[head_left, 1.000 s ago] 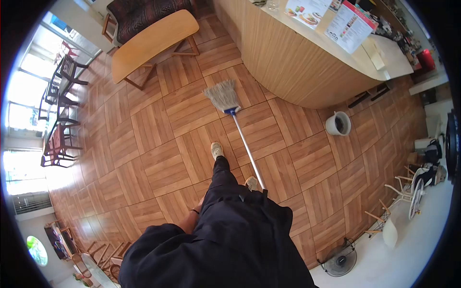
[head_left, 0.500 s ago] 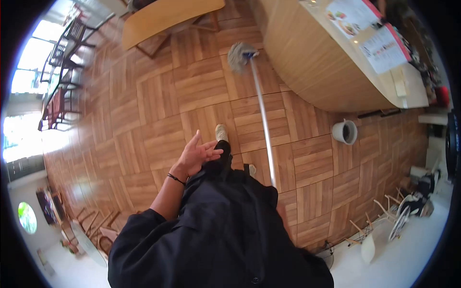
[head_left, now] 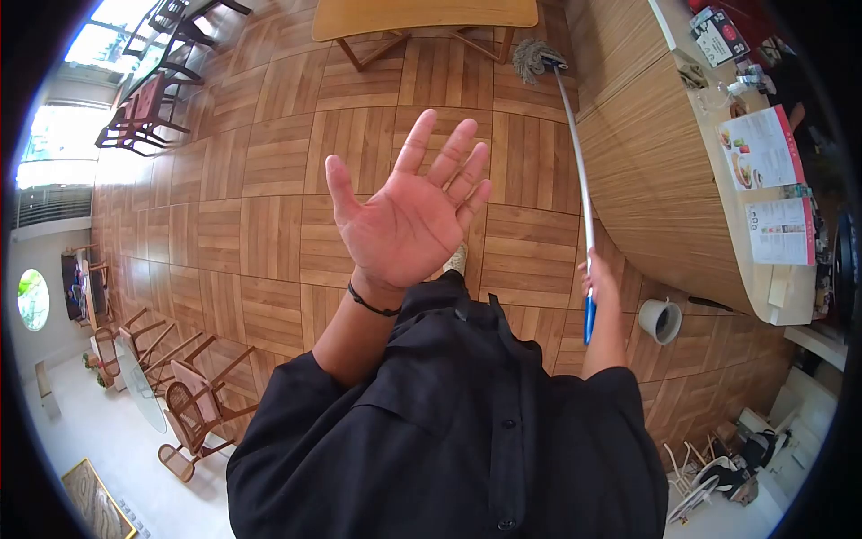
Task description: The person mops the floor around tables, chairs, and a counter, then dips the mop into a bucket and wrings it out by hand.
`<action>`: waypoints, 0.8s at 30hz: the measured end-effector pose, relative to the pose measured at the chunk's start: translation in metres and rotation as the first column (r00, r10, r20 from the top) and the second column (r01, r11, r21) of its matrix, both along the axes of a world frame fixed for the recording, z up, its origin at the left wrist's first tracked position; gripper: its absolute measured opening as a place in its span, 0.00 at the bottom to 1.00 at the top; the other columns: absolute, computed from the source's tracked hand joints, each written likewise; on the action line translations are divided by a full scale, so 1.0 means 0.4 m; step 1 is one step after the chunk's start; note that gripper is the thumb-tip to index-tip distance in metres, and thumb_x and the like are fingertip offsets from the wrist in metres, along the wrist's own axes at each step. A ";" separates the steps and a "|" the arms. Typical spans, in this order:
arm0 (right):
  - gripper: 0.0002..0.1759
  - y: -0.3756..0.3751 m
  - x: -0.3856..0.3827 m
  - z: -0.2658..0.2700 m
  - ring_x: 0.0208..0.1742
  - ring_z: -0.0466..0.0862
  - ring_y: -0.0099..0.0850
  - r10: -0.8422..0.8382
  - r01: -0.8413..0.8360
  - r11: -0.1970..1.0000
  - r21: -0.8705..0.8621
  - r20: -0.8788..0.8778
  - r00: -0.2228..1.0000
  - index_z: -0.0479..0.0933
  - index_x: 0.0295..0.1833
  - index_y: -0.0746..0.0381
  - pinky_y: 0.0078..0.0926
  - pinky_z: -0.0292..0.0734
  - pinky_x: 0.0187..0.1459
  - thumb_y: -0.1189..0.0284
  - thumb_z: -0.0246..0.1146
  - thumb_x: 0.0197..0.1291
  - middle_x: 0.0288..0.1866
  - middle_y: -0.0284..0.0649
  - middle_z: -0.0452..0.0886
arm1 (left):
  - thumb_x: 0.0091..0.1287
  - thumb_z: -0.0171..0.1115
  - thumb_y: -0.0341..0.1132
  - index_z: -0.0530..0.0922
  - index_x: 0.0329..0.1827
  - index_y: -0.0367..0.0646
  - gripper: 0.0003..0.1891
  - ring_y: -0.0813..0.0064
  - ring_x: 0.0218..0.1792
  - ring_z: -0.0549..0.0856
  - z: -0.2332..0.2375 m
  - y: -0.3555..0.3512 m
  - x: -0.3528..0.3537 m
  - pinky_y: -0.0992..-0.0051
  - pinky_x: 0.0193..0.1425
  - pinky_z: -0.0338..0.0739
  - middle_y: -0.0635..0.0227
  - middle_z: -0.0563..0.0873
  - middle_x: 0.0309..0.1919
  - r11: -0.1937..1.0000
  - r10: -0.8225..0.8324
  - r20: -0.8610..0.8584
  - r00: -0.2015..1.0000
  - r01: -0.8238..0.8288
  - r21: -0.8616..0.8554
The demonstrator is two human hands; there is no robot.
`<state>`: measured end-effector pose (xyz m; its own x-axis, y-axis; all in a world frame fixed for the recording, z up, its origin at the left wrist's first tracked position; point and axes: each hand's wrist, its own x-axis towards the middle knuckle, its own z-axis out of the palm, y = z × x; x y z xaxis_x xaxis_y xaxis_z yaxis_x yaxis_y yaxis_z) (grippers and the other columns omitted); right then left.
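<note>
My left hand [head_left: 404,216] is raised in front of me with its palm up and its fingers spread, holding nothing. A dark band circles that wrist. My right hand [head_left: 600,274] is wrapped round the handle of a mop [head_left: 579,162], just above the blue grip at its lower end. The pale metal pole runs forward along the counter. Its grey string head [head_left: 536,61] lies on the floor between the wooden table and the counter. Below my right forearm's outer side stands a light grey bucket [head_left: 660,322], apart from the hand.
A curved wooden counter [head_left: 655,171] with menus [head_left: 761,148] bounds the right. A wooden table [head_left: 422,16] stands ahead. Dark chairs [head_left: 148,112] line the far left by the windows. Rattan chairs [head_left: 189,404] surround a glass table at lower left. Wood-patterned floor [head_left: 260,171] lies between.
My left hand has risen and spread its fingers, palm up. My right hand has come into view on the mop handle. The mop head is now farther forward, by the table.
</note>
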<state>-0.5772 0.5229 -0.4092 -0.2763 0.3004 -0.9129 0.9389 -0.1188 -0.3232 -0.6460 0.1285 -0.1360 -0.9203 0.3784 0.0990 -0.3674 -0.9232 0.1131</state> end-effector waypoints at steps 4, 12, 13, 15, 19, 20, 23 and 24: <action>0.38 -0.033 0.291 -0.072 0.07 0.57 0.24 -0.006 0.005 1.000 -0.029 -0.008 1.000 0.72 0.29 0.57 0.27 0.51 0.09 0.30 0.48 0.64 0.10 0.28 0.60 | 0.68 0.40 0.74 0.39 0.84 0.50 0.51 0.51 0.82 0.41 -0.001 0.005 -0.081 0.51 0.83 0.33 0.52 0.38 0.82 0.999 -0.044 0.020 0.999 0.044 0.014; 0.41 -0.211 0.745 0.086 0.25 0.76 0.34 0.029 -0.050 0.996 0.076 0.254 0.967 0.77 0.38 0.65 0.33 0.70 0.26 0.32 0.50 0.65 0.24 0.41 0.74 | 0.70 0.42 0.71 0.45 0.82 0.42 0.49 0.45 0.79 0.52 -0.032 0.077 -0.242 0.53 0.83 0.44 0.44 0.49 0.80 0.973 -0.213 0.077 0.974 0.219 -0.078; 0.41 -0.224 0.748 0.097 0.26 0.77 0.34 0.028 -0.047 0.996 0.070 0.255 0.966 0.77 0.39 0.66 0.34 0.71 0.27 0.32 0.50 0.65 0.26 0.42 0.75 | 0.71 0.42 0.69 0.47 0.82 0.41 0.48 0.43 0.77 0.57 -0.050 0.078 -0.261 0.53 0.82 0.48 0.42 0.53 0.79 0.950 -0.269 0.047 0.962 0.273 -0.149; 0.42 -0.230 0.728 0.103 0.30 0.78 0.35 0.028 -0.044 0.997 0.058 0.243 0.970 0.78 0.40 0.68 0.35 0.72 0.30 0.33 0.50 0.66 0.29 0.44 0.77 | 0.73 0.43 0.66 0.50 0.81 0.39 0.46 0.41 0.73 0.66 -0.097 0.085 -0.288 0.52 0.79 0.56 0.38 0.60 0.75 0.917 -0.321 0.053 0.946 0.324 -0.231; 0.44 -0.209 0.615 0.063 0.36 0.81 0.38 0.014 -0.020 1.000 0.024 0.207 0.978 0.79 0.43 0.72 0.37 0.74 0.36 0.33 0.50 0.67 0.35 0.49 0.80 | 0.75 0.43 0.61 0.54 0.79 0.38 0.40 0.40 0.64 0.77 -0.138 0.112 -0.318 0.52 0.72 0.67 0.37 0.68 0.71 0.865 -0.264 0.223 0.938 0.333 -0.376; 0.45 -0.187 0.563 0.040 0.38 0.81 0.38 0.009 -0.012 1.000 0.016 0.186 0.982 0.79 0.44 0.73 0.37 0.75 0.38 0.34 0.49 0.67 0.37 0.50 0.81 | 0.75 0.43 0.60 0.55 0.79 0.38 0.39 0.41 0.62 0.79 -0.139 0.124 -0.328 0.52 0.71 0.70 0.37 0.69 0.70 0.842 -0.225 0.264 0.938 0.323 -0.432; 0.47 -0.091 0.318 -0.042 0.43 0.83 0.40 -0.023 0.025 1.000 -0.018 0.080 0.997 0.80 0.46 0.76 0.39 0.77 0.42 0.34 0.49 0.67 0.41 0.54 0.84 | 0.76 0.43 0.59 0.56 0.79 0.38 0.39 0.42 0.62 0.79 -0.158 0.144 -0.381 0.52 0.70 0.71 0.35 0.69 0.69 0.800 -0.145 0.298 0.943 0.289 -0.526; 0.47 -0.048 0.195 -0.077 0.45 0.84 0.41 -0.028 0.029 0.999 -0.019 0.031 0.999 0.80 0.47 0.77 0.39 0.77 0.43 0.34 0.49 0.67 0.43 0.55 0.85 | 0.76 0.43 0.58 0.56 0.78 0.38 0.38 0.42 0.61 0.80 -0.154 0.157 -0.405 0.53 0.69 0.73 0.34 0.70 0.69 0.778 -0.093 0.292 0.952 0.253 -0.575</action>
